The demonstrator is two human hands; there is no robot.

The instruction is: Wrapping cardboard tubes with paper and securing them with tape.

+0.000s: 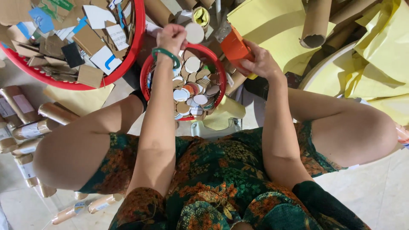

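Note:
My left hand [171, 37], with a green bangle on the wrist, pinches a round cardboard disc [194, 33] above a small red basket [148, 69] that holds several round cardboard discs. My right hand [260, 63] grips an orange tape dispenser [234, 46] just right of the disc, its front end close to the disc's edge. Both hands are raised over the far rim of the small basket, between my knees.
A large red basket [137, 32] of cardboard scraps sits at the upper left. Cardboard tubes [316, 21] and yellow paper sheets [264, 21] lie at the top and right. Wrapped rolls [36, 127] lie on the floor at the left.

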